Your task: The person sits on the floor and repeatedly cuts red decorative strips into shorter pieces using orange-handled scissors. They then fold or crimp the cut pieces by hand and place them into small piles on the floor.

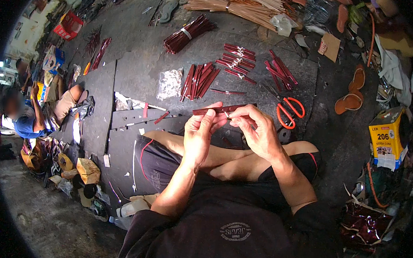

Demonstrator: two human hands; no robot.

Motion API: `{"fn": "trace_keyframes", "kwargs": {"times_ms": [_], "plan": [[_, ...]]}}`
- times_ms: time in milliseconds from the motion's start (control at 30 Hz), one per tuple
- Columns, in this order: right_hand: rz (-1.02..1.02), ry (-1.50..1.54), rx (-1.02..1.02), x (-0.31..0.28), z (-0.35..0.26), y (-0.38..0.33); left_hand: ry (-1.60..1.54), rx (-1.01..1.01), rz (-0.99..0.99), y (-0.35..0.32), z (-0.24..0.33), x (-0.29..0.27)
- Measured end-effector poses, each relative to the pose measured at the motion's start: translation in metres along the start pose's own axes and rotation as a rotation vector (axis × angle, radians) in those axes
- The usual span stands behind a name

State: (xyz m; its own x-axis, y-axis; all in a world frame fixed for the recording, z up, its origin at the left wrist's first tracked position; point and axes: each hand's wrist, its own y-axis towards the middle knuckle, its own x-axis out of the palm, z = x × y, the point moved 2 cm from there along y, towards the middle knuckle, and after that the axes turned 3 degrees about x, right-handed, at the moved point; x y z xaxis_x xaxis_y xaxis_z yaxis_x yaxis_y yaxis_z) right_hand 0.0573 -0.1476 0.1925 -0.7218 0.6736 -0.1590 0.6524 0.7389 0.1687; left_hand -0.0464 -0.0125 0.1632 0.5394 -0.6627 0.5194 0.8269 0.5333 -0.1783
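Above the crossed legs, at the middle of the head view, both hands hold one dark red strip [219, 109] level between them: the left hand [199, 135] pinches its left end with thumb and fingers closed, and the right hand [257, 131] is closed on the right portion, fingertips working at the strip's middle. Beyond the hands, on the dark mat [125, 68], lie the results of work judged complete: a fanned pile of red strips [199, 80], several small tied pairs [237, 60], a crossed group of strips [280, 70] and a banded bundle [188, 33]. Orange-handled scissors [290, 112] lie just beside the right hand, untouched. At the far edge, large bundles of pale tan strips [241, 4] remain unprocessed, so the work appears partly done, with much stock left. Another person [29, 115] sits well apart at the left edge. Whether the held strip is already folded or glued cannot be determined.
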Motion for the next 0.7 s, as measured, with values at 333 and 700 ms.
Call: {"fn": "trace_keyframes", "kwargs": {"times_ms": [333,700], "plan": [[0.050,-0.192,-0.041,0.001,-0.001,0.000,0.324,0.143,-0.035,-0.007,0.010,0.011],[0.038,-0.245,-0.111,0.002,-0.003,0.001,0.828,0.359,-0.032,-0.014,0.021,0.018]]}}
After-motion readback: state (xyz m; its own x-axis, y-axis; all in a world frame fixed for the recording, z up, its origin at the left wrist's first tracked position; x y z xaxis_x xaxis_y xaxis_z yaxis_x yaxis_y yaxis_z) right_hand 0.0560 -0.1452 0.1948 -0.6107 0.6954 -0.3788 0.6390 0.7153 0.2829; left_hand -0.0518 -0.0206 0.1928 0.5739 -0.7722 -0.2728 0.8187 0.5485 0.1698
